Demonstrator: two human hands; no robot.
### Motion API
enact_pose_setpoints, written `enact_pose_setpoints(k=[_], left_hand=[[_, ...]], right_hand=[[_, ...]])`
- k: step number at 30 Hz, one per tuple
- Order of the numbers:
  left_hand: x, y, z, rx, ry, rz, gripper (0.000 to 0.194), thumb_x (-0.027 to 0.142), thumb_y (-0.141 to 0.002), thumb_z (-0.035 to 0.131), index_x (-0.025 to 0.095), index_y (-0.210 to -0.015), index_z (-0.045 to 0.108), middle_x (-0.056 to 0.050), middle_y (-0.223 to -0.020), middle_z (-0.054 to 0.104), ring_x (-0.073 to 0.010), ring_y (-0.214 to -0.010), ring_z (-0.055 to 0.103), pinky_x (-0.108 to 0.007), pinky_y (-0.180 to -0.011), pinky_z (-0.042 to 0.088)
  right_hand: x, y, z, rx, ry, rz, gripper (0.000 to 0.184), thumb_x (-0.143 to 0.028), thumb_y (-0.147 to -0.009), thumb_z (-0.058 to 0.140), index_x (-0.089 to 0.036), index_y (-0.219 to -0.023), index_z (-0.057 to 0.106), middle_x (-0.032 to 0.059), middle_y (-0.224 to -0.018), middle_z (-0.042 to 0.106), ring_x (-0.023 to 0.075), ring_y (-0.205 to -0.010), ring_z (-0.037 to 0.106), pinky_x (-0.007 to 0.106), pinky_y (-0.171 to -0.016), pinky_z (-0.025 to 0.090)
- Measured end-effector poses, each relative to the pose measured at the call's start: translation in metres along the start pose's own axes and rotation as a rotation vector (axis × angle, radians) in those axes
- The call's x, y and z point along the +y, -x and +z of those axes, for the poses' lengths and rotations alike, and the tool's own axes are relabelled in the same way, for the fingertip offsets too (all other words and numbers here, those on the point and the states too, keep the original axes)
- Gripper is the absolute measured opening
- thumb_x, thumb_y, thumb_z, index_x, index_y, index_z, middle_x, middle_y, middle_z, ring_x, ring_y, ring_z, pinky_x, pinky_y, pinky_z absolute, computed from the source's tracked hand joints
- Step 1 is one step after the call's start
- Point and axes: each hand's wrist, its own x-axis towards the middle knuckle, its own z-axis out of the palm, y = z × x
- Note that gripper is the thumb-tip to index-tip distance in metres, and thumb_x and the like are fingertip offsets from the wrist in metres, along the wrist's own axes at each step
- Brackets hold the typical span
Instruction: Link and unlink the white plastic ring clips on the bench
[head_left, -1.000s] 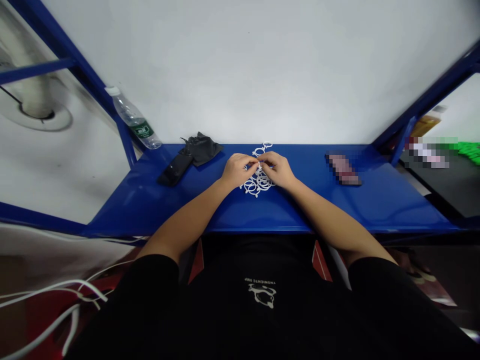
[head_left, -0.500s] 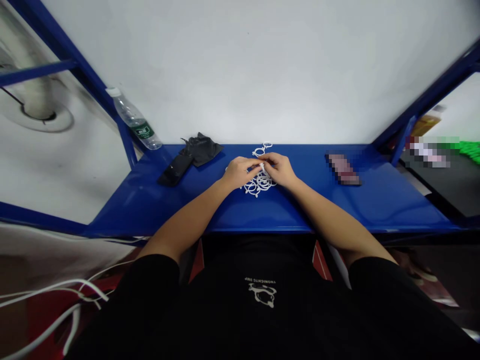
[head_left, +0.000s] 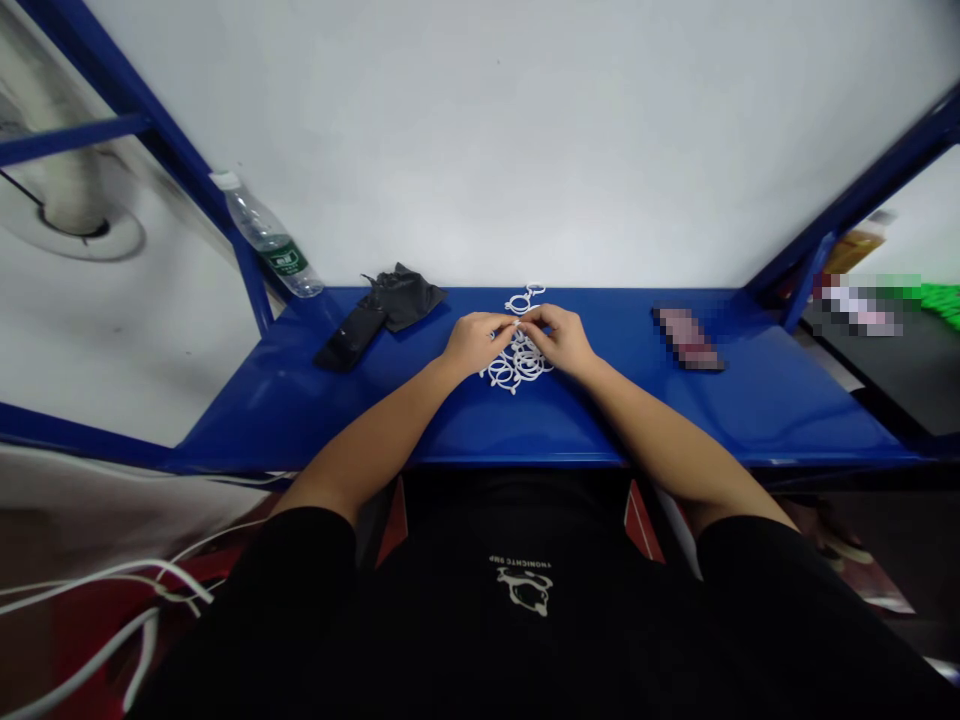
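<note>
My left hand (head_left: 474, 342) and my right hand (head_left: 562, 338) meet fingertip to fingertip over the blue tabletop (head_left: 517, 430). Both pinch a small white plastic ring (head_left: 517, 325), mostly covered by the fingers. Just below them lies a loose heap of white rings (head_left: 528, 364), which look like curtain rings with small eyelets. Part of the heap is hidden by my hands. Beyond my fingertips, other white rings (head_left: 517, 305) lie close to the wall.
To the left are a black phone (head_left: 351, 336), a crumpled black plastic bag (head_left: 405, 297) and a clear bottle (head_left: 271, 245) leaning on the blue frame. A blurred-out phone (head_left: 686, 338) lies at right. A white wall (head_left: 495, 150) bounds the back.
My fingertips have shifted slightly left and closer together, and the white ring between them is more covered now. The heap and the other objects stay put.
</note>
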Motion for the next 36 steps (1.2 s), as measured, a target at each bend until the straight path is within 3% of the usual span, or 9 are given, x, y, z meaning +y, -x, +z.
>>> enact_pose_setpoints(k=[6, 12, 17, 27, 36], left_hand=[[0.0033, -0.0006, -0.0023, -0.039, -0.006, -0.002, 0.02, 0.023, -0.104, 0.069, 0.024, -0.114, 0.086, -0.007, -0.107, 0.088, -0.0235, -0.099, 0.084, -0.039, -0.092, 0.067], [0.0013, -0.003, -0.0038, -0.027, 0.003, 0.003, 0.022, 0.017, -0.103, 0.068, 0.023, -0.113, 0.087, -0.006, -0.107, 0.088, -0.0231, -0.1, 0.084, -0.039, -0.094, 0.067], [0.0047, -0.0041, -0.0065, -0.023, 0.044, -0.009, 0.021, 0.022, -0.106, 0.069, 0.023, -0.118, 0.086, -0.007, -0.109, 0.088, -0.0219, -0.098, 0.084, -0.037, -0.092, 0.067], [0.0083, -0.0033, -0.0083, -0.047, 0.109, -0.102, 0.017, 0.032, -0.108, 0.071, 0.022, -0.108, 0.085, -0.004, -0.091, 0.086, -0.017, -0.078, 0.079, -0.03, -0.073, 0.06], [0.0038, -0.0037, -0.0083, -0.048, 0.069, -0.078, 0.013, 0.029, -0.108, 0.072, 0.022, -0.105, 0.083, -0.004, -0.092, 0.084, -0.0181, -0.082, 0.077, -0.032, -0.078, 0.059]], right_hand=[[0.0009, 0.0009, 0.0008, -0.017, -0.048, 0.006, 0.028, -0.048, -0.106, 0.066, -0.024, -0.094, 0.07, 0.006, -0.09, 0.077, 0.0216, -0.081, 0.067, 0.037, -0.079, 0.055], [-0.0006, 0.0024, 0.0044, -0.027, -0.03, -0.069, 0.021, -0.041, -0.106, 0.065, -0.024, -0.095, 0.069, 0.0066, -0.091, 0.077, 0.0226, -0.082, 0.069, 0.037, -0.078, 0.054], [0.0021, 0.0029, 0.0037, 0.004, 0.021, -0.027, 0.019, -0.04, -0.108, 0.064, -0.024, -0.103, 0.074, 0.0074, -0.096, 0.08, 0.0244, -0.087, 0.073, 0.04, -0.083, 0.057], [0.0007, 0.0036, 0.0047, -0.045, 0.079, -0.006, 0.021, -0.037, -0.109, 0.055, -0.025, -0.104, 0.072, 0.0079, -0.096, 0.078, 0.0257, -0.088, 0.07, 0.04, -0.083, 0.055], [0.0006, 0.0016, 0.0048, -0.076, 0.067, -0.008, 0.022, -0.037, -0.111, 0.055, -0.025, -0.107, 0.072, 0.008, -0.099, 0.077, 0.0257, -0.091, 0.069, 0.039, -0.086, 0.054]])
